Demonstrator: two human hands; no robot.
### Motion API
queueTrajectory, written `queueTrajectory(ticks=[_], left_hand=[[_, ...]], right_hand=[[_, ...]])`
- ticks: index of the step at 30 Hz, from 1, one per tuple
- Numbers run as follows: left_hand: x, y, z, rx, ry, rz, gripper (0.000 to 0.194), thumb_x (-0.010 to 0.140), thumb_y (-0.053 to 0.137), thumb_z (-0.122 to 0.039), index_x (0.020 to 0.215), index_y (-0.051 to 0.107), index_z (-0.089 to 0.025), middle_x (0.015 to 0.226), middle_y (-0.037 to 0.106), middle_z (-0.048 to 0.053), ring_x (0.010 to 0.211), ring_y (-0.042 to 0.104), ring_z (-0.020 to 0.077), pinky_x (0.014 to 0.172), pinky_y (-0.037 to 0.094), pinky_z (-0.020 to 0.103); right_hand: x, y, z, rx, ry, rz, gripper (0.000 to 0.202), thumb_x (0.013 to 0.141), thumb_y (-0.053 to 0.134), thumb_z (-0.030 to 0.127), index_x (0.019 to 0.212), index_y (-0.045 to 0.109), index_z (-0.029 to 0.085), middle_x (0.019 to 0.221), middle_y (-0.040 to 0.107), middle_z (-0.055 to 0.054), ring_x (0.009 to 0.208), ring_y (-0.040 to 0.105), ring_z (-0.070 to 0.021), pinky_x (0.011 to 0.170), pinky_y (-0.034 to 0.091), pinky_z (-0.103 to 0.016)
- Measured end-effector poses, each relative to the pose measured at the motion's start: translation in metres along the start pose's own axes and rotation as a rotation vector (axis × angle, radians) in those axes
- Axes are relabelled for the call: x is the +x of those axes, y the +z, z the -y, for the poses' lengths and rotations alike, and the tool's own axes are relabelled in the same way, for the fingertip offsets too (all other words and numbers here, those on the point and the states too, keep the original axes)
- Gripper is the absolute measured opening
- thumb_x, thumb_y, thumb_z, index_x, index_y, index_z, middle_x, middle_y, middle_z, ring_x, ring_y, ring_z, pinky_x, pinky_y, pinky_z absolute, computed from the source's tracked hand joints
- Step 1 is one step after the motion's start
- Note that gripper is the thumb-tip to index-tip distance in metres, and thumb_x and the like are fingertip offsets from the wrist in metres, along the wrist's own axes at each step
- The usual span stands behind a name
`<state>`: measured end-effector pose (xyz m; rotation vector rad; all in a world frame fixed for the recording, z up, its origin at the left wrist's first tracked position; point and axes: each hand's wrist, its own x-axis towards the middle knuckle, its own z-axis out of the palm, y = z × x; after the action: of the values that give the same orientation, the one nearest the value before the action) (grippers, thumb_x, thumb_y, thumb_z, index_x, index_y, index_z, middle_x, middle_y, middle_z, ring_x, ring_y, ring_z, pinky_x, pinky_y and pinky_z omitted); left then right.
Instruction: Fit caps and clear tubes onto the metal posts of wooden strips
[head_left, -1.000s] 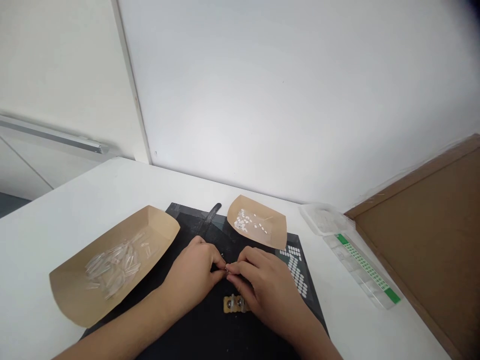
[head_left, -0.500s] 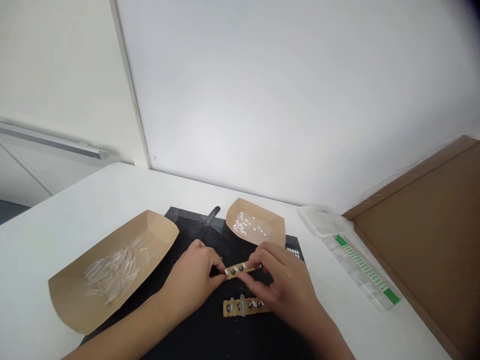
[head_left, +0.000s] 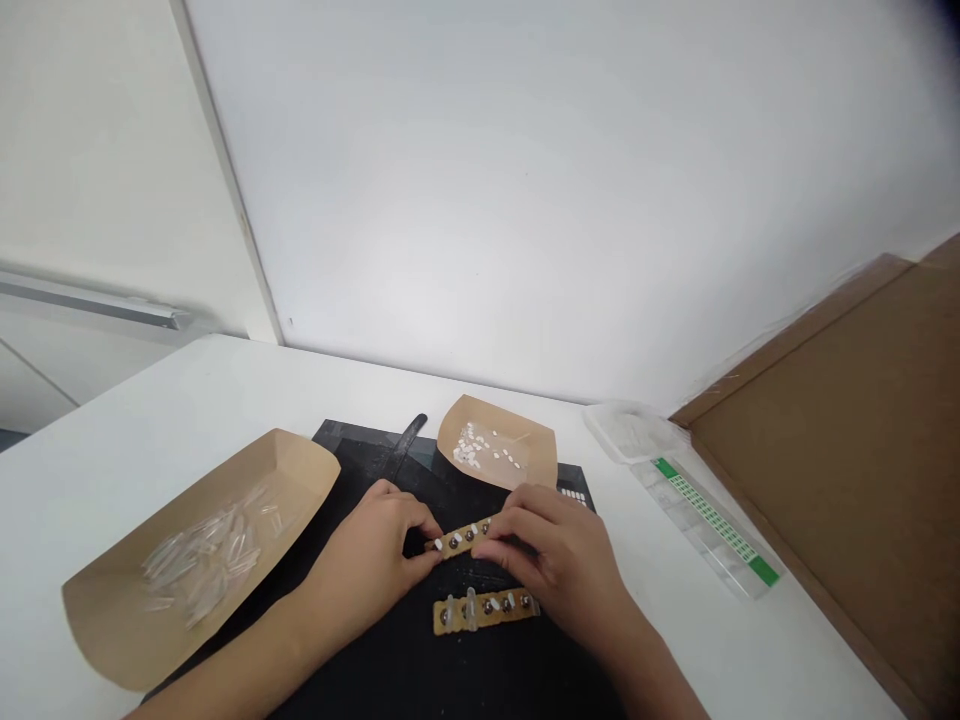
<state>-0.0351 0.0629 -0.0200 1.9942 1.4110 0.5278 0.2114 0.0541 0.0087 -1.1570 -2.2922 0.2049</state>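
A tan strip with metal studs and small white tabs [head_left: 463, 539] is held at both ends above the black mat [head_left: 420, 660]. My left hand [head_left: 382, 535] pinches its left end between thumb and fingertips. On its right end, the thumb and fingers of my right hand [head_left: 551, 545] are closed, covering that part. Below it, a second studded strip [head_left: 484, 614] lies on the mat, with clear nail-shaped tips across its left part and white tabs among the studs. My right wrist is close to that strip's right end.
A cardboard tray [head_left: 300, 462] of clear plastic tips stands at left. A smaller cardboard tray [head_left: 541, 450] with white tabs sits behind my hands, near a black nail file [head_left: 407, 445]. At right lie a clear case with a green-edged label [head_left: 716, 520] and a plastic bag [head_left: 634, 432].
The view has shifted slightly, moving the table items leftward in the picture. My right fingers sit farther along the held strip, showing more of its studs. Both hands still grip it.
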Motion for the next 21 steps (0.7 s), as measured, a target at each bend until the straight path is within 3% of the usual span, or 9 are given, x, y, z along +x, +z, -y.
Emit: queueTrajectory(ticks=[4,10,21], left_hand=[[0.0,0.0,-0.001,0.009,0.014,-0.007,0.004,0.086,0.079,-0.028,0.086,0.083,-0.028,0.092,0.08,-0.001,0.1,0.061,0.0259,0.088,0.047,0.036],[0.0,-0.001,-0.002,0.002,-0.006,-0.007,0.007,0.086,0.078,-0.026,0.088,0.084,-0.027,0.093,0.08,0.0,0.102,0.061,0.0262,0.088,0.05,0.036],[0.001,0.001,0.001,-0.017,-0.052,0.007,0.007,0.084,0.08,-0.026,0.087,0.086,-0.028,0.092,0.081,0.001,0.105,0.064,0.0273,0.088,0.05,0.036]], right_hand=[[0.001,0.014,0.007,-0.029,-0.01,0.05,0.02,0.101,0.072,0.039,0.088,0.073,0.024,0.087,0.07,0.001,0.078,0.064,-0.0162,0.07,0.04,-0.029],[0.004,0.022,0.015,-0.045,-0.025,0.095,0.009,0.104,0.068,0.03,0.105,0.076,0.029,0.094,0.071,0.0,0.083,0.066,-0.0167,0.072,0.043,-0.029],[0.014,0.031,0.023,-0.111,-0.049,0.161,0.009,0.099,0.074,0.027,0.092,0.075,0.023,0.094,0.071,0.0,0.081,0.064,-0.0161,0.069,0.041,-0.031]])
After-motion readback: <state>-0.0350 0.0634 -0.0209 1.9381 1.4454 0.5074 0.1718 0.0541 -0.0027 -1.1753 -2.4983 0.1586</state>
